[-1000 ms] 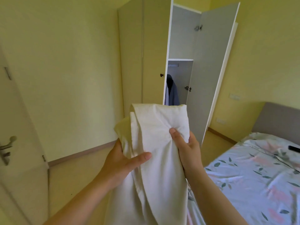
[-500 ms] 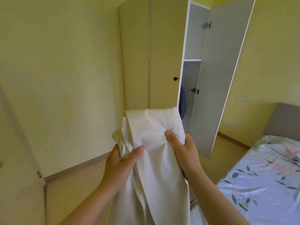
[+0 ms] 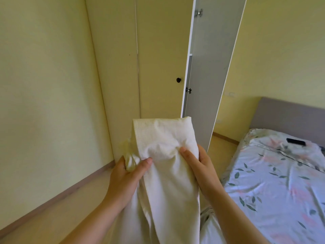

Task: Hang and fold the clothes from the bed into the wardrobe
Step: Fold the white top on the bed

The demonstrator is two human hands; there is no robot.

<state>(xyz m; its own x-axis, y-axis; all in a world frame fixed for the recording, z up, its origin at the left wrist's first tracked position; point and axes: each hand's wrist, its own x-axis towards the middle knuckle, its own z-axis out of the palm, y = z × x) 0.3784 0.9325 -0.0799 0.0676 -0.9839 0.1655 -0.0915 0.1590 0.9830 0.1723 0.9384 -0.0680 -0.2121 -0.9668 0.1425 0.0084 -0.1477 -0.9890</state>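
Cream garment [image 3: 167, 166] hangs gripped between left hand [image 3: 126, 175] and right hand [image 3: 198, 166], before the wardrobe [image 3: 158, 59].

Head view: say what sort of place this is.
A bedroom, most likely: a bed with a grey headboard on the right, and a tall wardrobe with one door open.

2 bare forearms [image 3: 98, 221]; left grip [image 3: 123, 180] and right grip [image 3: 198, 166] have short nails.

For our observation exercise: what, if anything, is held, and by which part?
A cream garment, near its folded top: left hand grips the left edge, right hand pinches the right side.
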